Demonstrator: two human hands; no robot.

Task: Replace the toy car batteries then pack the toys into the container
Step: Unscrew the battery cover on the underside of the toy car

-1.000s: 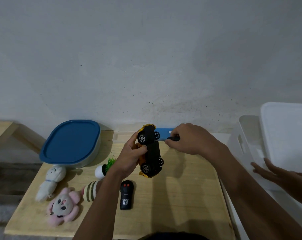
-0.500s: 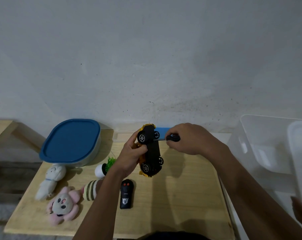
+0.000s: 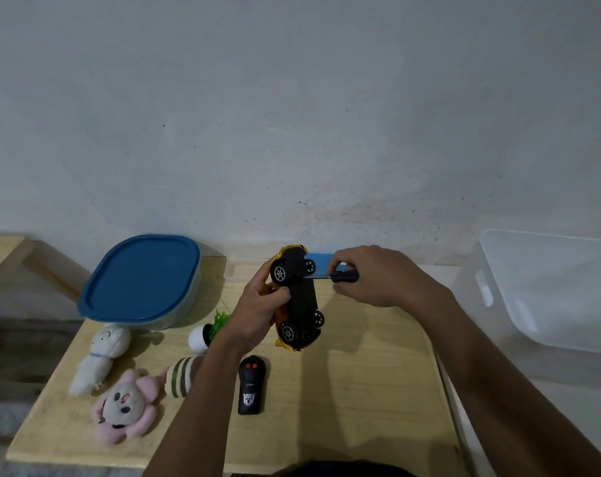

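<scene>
My left hand (image 3: pixel 257 304) grips a yellow toy car (image 3: pixel 297 297), held on its side above the wooden table (image 3: pixel 361 390) with its black underside facing right. My right hand (image 3: pixel 378 277) holds a black-handled screwdriver (image 3: pixel 340 277), its tip pressed against the car's underside near the upper wheels. A black remote control (image 3: pixel 251 385) lies on the table below the car. At the back left stands a container with a blue lid (image 3: pixel 140 278). Soft toys lie at the left: a white one (image 3: pixel 99 356), a pink one (image 3: pixel 123 407) and a striped one (image 3: pixel 180 375).
A small white pot with a green plant (image 3: pixel 206 333) lies beside my left wrist. A blue flat object (image 3: pixel 321 263) lies behind the car by the wall. A clear plastic bin (image 3: pixel 550 290) stands to the right, off the table.
The white lid and another person's hand at the right have gone out of view, leaving the clear bin uncovered. My hands, the car and the screwdriver stay almost where they were.
</scene>
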